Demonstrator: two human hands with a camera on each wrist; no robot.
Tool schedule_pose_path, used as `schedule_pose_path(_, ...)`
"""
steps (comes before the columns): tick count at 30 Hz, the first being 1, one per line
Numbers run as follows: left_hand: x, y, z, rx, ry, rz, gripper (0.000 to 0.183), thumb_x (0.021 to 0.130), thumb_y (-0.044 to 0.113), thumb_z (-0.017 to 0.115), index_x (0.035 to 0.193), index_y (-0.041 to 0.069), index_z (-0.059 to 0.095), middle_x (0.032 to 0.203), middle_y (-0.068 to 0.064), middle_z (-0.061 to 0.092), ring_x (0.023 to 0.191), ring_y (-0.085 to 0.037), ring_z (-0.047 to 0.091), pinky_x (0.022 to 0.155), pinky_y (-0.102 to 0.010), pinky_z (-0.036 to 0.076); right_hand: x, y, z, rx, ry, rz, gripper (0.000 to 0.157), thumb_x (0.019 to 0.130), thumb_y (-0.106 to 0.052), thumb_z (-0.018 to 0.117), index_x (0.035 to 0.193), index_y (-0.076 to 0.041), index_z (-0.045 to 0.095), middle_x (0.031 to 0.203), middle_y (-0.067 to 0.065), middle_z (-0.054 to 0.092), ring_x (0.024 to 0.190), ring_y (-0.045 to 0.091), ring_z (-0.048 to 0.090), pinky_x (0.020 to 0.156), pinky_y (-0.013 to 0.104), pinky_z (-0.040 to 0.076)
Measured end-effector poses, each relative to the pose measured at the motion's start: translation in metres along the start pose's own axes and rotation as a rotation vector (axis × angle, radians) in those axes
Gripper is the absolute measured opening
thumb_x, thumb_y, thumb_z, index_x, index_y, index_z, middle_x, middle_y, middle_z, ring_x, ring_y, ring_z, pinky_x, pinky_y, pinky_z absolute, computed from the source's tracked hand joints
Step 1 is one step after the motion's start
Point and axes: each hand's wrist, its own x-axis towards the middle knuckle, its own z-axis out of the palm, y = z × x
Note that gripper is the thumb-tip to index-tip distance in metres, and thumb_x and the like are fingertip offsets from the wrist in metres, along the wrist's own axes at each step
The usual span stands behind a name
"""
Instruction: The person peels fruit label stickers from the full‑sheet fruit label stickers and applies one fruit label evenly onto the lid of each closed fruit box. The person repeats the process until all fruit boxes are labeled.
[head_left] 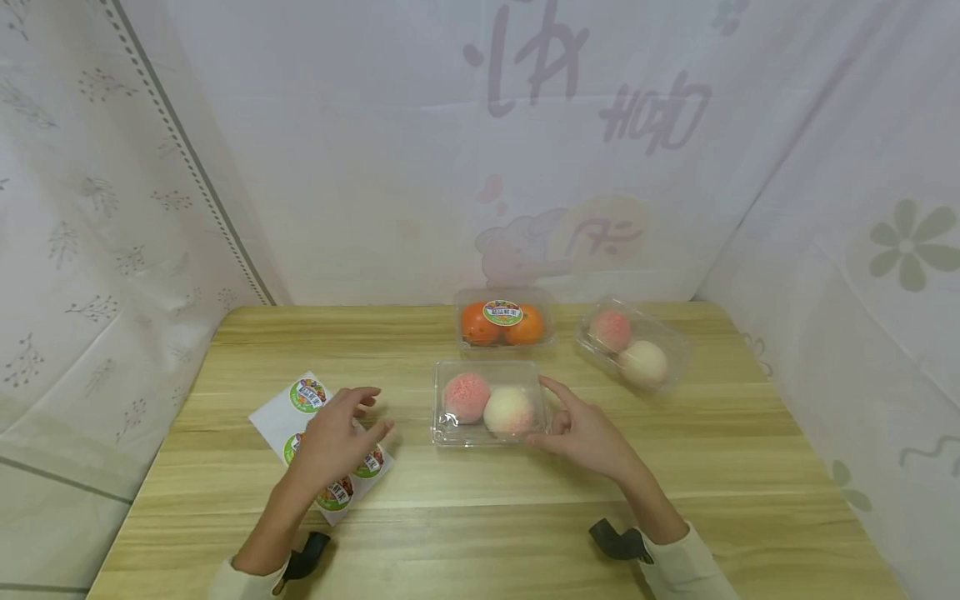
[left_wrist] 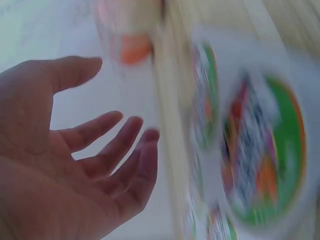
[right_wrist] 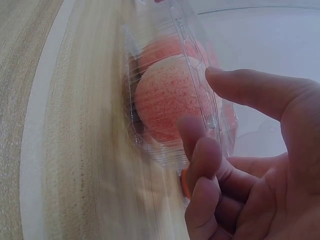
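Watching remotely through the head view, I see the right hand [head_left: 581,429] gripping the right end of the clear box [head_left: 491,369] between thumb and forefinger; inside lie a pink ball [head_left: 467,397] and a pale ball [head_left: 507,410]. Left of that box, the left hand [head_left: 333,442] hangs loose-fingered over the sticker sheet [head_left: 273,414]; its bare palm shows only in the left wrist view. The right wrist view alone gives me the pale ball's thickly pink-flecked side. Behind the clear box sits the orange-fruit box [head_left: 506,293].
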Motion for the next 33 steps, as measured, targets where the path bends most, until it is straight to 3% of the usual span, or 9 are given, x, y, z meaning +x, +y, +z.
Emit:
schedule_pose_path(5, -0.004, -0.030, -0.029, 0.075, 0.089, -0.088, 0.054, 0.105, 0.031, 0.075, 0.145, -0.004, 0.063, 0.139, -0.029, 0.065, 0.128, -0.053, 0.059, 0.100, -0.069, 0.050, 0.000, 0.000, 0.000, -0.002, -0.002, -0.002, 0.101, 0.094, -0.036, 0.090, 0.171, -0.006, 0.033, 0.065, -0.005, 0.057, 0.059, 0.010, 0.048, 0.058, 0.027, 0.043)
schedule_pose_path(10, -0.007, -0.064, -0.047, 0.114, 0.196, -0.167, 0.055, 0.100, 0.026, 0.080, 0.140, -0.009, 0.065, 0.143, -0.040, 0.055, 0.128, -0.060, 0.045, 0.098, -0.070, 0.041, 0.001, 0.001, 0.000, -0.014, 0.001, 0.002, 0.100, 0.094, -0.036, 0.089, 0.172, -0.007, 0.033, 0.068, -0.004, 0.060, 0.061, 0.012, 0.052, 0.059, 0.027, 0.045)
schedule_pose_path(12, -0.008, -0.075, -0.051, 0.126, 0.204, -0.194, 0.059, 0.099, 0.024, 0.081, 0.141, -0.013, 0.062, 0.146, -0.041, 0.050, 0.132, -0.063, 0.038, 0.101, -0.072, 0.036, 0.001, 0.001, 0.000, -0.013, -0.001, 0.004, 0.101, 0.094, -0.036, 0.089, 0.172, -0.007, 0.032, 0.069, -0.003, 0.061, 0.062, 0.012, 0.053, 0.060, 0.028, 0.045)
schedule_pose_path(17, -0.008, -0.095, -0.057, 0.187, 0.140, -0.220, 0.075, 0.098, 0.029, 0.082, 0.146, -0.020, 0.051, 0.155, -0.043, 0.039, 0.137, -0.066, 0.030, 0.108, -0.074, 0.024, 0.000, 0.000, 0.000, -0.004, -0.006, 0.008, 0.101, 0.094, -0.036, 0.089, 0.172, -0.006, 0.032, 0.070, -0.002, 0.064, 0.063, 0.014, 0.056, 0.061, 0.028, 0.047)
schedule_pose_path(23, -0.007, -0.100, -0.058, 0.256, 0.095, -0.214, 0.080, 0.099, 0.034, 0.082, 0.147, -0.021, 0.050, 0.156, -0.043, 0.039, 0.138, -0.065, 0.033, 0.110, -0.073, 0.021, 0.000, 0.000, 0.000, 0.006, -0.008, 0.005, 0.100, 0.094, -0.035, 0.089, 0.172, -0.007, 0.032, 0.071, -0.003, 0.064, 0.061, 0.015, 0.057, 0.059, 0.029, 0.048)
schedule_pose_path(29, -0.006, -0.098, -0.056, 0.247, 0.124, -0.211, 0.070, 0.097, 0.031, 0.084, 0.142, -0.017, 0.058, 0.152, -0.042, 0.044, 0.133, -0.068, 0.036, 0.105, -0.074, 0.028, 0.001, 0.002, 0.000, -0.008, -0.005, -0.002, 0.100, 0.095, -0.036, 0.089, 0.172, -0.008, 0.032, 0.072, -0.003, 0.065, 0.061, 0.014, 0.058, 0.059, 0.029, 0.049)
schedule_pose_path(33, -0.006, -0.097, -0.056, 0.185, 0.157, -0.201, 0.063, 0.096, 0.025, 0.086, 0.138, -0.016, 0.061, 0.140, -0.043, 0.056, 0.120, -0.061, 0.053, 0.095, -0.063, 0.043, 0.000, 0.002, 0.000, -0.013, -0.007, -0.003, 0.100, 0.095, -0.036, 0.089, 0.172, -0.007, 0.032, 0.072, -0.003, 0.066, 0.062, 0.014, 0.058, 0.059, 0.029, 0.049)
